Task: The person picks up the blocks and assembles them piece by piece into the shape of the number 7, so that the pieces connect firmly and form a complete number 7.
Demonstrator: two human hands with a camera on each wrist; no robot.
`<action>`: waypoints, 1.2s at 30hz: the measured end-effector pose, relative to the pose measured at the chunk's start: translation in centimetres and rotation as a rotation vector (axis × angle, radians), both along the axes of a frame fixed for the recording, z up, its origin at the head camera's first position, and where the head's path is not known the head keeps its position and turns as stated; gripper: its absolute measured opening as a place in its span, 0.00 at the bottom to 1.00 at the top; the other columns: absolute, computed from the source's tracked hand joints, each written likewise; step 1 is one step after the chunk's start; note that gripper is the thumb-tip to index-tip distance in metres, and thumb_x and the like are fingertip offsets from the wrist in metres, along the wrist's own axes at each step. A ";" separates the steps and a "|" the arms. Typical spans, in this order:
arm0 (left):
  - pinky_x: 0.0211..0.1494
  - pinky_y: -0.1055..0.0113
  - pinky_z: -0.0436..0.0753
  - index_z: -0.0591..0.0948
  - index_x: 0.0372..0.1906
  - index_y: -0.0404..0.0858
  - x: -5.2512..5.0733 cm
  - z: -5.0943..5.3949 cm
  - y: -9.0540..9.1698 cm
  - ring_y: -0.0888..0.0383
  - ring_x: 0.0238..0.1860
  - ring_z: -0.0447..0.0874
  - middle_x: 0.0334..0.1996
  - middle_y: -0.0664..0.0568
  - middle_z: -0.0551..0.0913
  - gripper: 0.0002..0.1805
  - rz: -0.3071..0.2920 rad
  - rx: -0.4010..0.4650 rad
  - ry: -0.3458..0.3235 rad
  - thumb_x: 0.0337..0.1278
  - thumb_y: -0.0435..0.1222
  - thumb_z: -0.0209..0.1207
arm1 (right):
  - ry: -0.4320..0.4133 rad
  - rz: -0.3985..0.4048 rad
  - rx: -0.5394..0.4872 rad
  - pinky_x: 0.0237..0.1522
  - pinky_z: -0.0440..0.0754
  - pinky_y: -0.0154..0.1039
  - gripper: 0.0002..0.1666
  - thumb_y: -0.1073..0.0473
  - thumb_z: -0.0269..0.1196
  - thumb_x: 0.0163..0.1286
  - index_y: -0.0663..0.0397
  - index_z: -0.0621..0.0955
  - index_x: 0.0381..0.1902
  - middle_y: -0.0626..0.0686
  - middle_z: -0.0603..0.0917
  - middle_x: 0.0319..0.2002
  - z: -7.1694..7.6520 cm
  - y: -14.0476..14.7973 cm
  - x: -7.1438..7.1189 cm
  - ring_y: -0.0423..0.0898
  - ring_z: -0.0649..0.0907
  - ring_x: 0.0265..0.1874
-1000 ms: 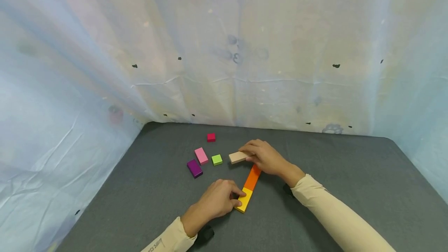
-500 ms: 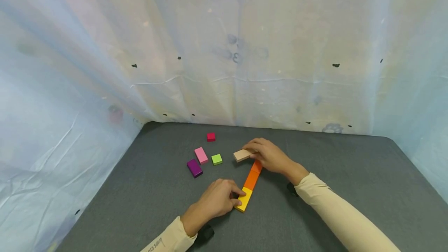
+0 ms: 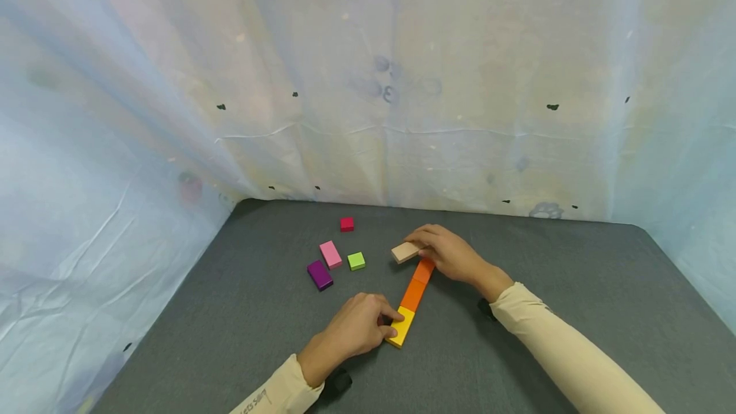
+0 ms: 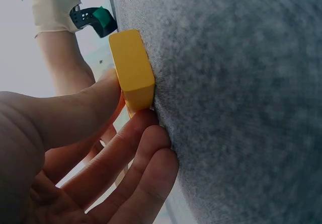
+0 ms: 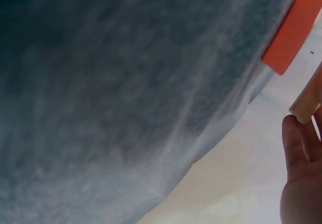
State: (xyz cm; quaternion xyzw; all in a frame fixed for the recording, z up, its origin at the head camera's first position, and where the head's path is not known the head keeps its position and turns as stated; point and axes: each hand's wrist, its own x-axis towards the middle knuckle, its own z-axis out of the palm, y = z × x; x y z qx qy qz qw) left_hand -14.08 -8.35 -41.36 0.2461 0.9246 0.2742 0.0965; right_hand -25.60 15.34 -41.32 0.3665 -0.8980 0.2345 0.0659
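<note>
My left hand (image 3: 358, 323) holds the near end of a row of blocks, its thumb and fingers on the yellow block (image 3: 407, 321). In the left wrist view the thumb lies against that yellow block (image 4: 132, 60), with fingertips at its lower end. Beyond it, end to end, lie an orange block (image 3: 412, 295) and a deeper orange block (image 3: 424, 270). A plain wooden block (image 3: 406, 252) is gripped by the fingers of my right hand (image 3: 451, 255), just above the row's far end. The right wrist view shows the wooden block (image 5: 308, 97) apart from the orange one (image 5: 293, 32).
Left of the row lie a lime green block (image 3: 356, 261), a pink block (image 3: 330, 254), a purple block (image 3: 320, 275) and, farther back, a red block (image 3: 347, 225). The dark grey table (image 3: 241, 324) ends at a pale patterned curtain (image 3: 460, 114).
My right hand has moved slightly right and away with the wooden block, exposing more of the far orange block. The left hand stays on the yellow block.
</note>
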 end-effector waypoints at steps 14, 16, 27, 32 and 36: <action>0.38 0.73 0.77 0.91 0.45 0.48 0.1 -0.1 0.0 0.70 0.34 0.78 0.38 0.61 0.88 0.13 -0.003 0.021 0.031 0.52 0.37 0.72 | 0.003 -0.030 0.014 0.60 0.78 0.52 0.21 0.66 0.60 0.72 0.52 0.80 0.61 0.54 0.80 0.60 0.2 1.5 -0.6 0.53 0.79 0.61; 0.38 0.72 0.77 0.91 0.44 0.49 0.1 -0.1 0.0 0.70 0.34 0.79 0.38 0.62 0.88 0.12 -0.001 0.014 0.030 0.52 0.37 0.72 | 0.004 -0.032 0.018 0.60 0.78 0.52 0.21 0.66 0.60 0.72 0.52 0.80 0.61 0.54 0.80 0.60 0.1 1.7 -0.7 0.53 0.79 0.60; 0.37 0.73 0.77 0.90 0.45 0.49 0.0 -0.2 -0.1 0.70 0.34 0.78 0.38 0.62 0.88 0.12 0.008 0.020 0.016 0.53 0.37 0.72 | 0.009 -0.039 0.026 0.62 0.76 0.55 0.20 0.66 0.60 0.73 0.53 0.80 0.61 0.56 0.79 0.62 0.1 2.7 -1.3 0.55 0.78 0.63; 0.38 0.73 0.77 0.90 0.45 0.50 0.1 -0.2 -0.1 0.70 0.34 0.78 0.38 0.62 0.87 0.13 0.008 0.015 0.018 0.53 0.38 0.72 | -0.010 -0.050 0.026 0.63 0.76 0.54 0.20 0.66 0.59 0.73 0.52 0.80 0.61 0.55 0.79 0.62 -0.2 3.2 -1.7 0.55 0.77 0.63; 0.40 0.72 0.78 0.90 0.45 0.50 0.2 -0.1 0.0 0.69 0.35 0.79 0.38 0.62 0.87 0.13 0.004 0.015 0.017 0.53 0.37 0.72 | -0.020 -0.049 0.018 0.63 0.76 0.54 0.20 0.66 0.59 0.73 0.52 0.79 0.61 0.55 0.79 0.63 -0.3 3.6 -1.9 0.55 0.77 0.64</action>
